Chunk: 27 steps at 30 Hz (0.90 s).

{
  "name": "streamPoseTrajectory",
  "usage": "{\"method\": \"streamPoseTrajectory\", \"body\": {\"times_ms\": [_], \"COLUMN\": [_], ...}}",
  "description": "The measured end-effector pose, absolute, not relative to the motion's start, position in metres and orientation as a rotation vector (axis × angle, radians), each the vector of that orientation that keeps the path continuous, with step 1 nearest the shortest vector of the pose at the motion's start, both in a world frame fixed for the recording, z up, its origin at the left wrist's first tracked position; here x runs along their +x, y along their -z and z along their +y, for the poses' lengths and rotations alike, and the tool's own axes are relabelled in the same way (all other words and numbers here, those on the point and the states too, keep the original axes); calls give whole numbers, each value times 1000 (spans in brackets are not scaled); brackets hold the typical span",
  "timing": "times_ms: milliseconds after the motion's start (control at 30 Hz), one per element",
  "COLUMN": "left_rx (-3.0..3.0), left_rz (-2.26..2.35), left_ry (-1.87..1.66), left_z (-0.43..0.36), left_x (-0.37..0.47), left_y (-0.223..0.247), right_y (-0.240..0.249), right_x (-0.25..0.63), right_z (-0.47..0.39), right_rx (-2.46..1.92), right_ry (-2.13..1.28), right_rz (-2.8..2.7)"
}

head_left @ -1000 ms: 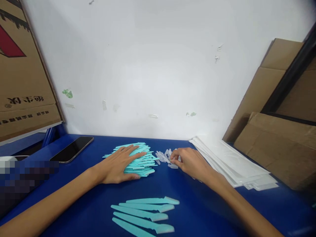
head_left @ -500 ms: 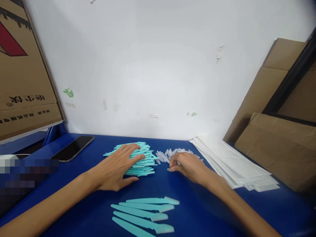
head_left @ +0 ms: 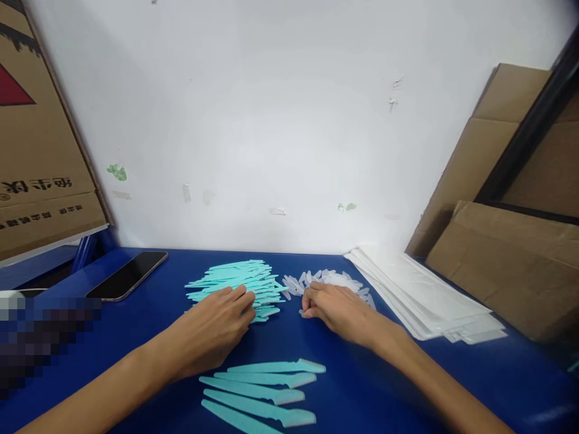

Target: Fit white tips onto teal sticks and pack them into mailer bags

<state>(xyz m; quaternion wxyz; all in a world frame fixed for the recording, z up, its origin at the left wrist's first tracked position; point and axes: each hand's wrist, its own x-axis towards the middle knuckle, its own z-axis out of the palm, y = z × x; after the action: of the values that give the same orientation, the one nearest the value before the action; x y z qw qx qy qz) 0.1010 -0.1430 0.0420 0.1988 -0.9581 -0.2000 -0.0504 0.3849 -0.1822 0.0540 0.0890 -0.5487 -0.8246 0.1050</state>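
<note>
Your left hand [head_left: 221, 328] and right hand [head_left: 339, 308] are both bare, with slim fingers [head_left: 238, 294] and smooth backs. Your wrists [head_left: 165, 352] are bare too, narrower than the hands they join. Your left forearm [head_left: 122, 383] and right forearm [head_left: 420, 367], slender and uncovered, widen gently toward the lower edge of the view, which cuts them off.

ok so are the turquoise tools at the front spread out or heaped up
Spread out: the five front tools lie in a loose fan, with blue table showing between them; the nearest runs out of frame.
</note>
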Motion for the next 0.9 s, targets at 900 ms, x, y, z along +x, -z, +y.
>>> {"method": "streamPoseTrajectory", "body": {"times_ms": [900], "left_rx": [-2620], "left_rz": [-740], "left_ry": [-104], "left_z": [-146], "left_x": [101], "left_y": [-46], "right_y": [-61], "right_x": [376], "right_z": [-188], "right_rx": [-1488], "right_ry": [-198], "right_rz": [-2410]}}
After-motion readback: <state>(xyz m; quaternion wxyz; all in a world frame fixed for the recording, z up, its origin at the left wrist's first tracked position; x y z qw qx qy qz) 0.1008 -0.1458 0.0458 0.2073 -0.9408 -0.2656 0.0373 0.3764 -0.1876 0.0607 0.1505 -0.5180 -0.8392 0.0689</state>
